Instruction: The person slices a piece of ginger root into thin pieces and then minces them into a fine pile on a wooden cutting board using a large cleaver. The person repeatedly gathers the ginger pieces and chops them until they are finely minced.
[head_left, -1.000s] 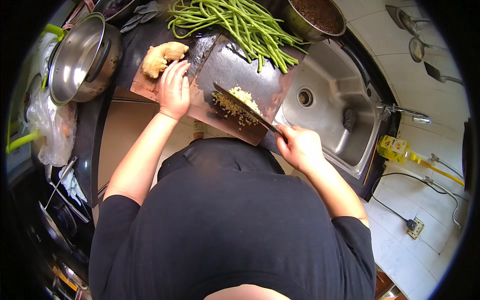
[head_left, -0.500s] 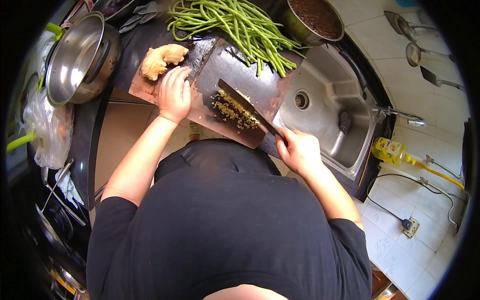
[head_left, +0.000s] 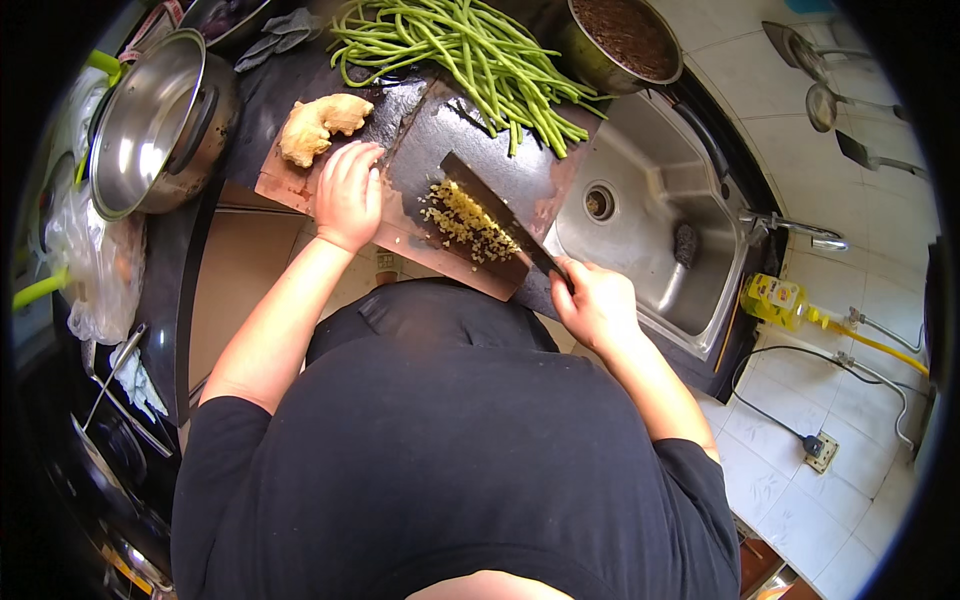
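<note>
A knife (head_left: 495,208) slants across the cutting board (head_left: 405,215), its long axis running from the handle at near right to the blade's end at far left, beside a heap of pale yellow chopped bits (head_left: 462,222); the right hand (head_left: 597,300) keeps a closed grip around the handle. The left hand (head_left: 347,200) rests empty on the board, fingers extended toward the far side, just nearer than the ginger root (head_left: 318,128).
</note>
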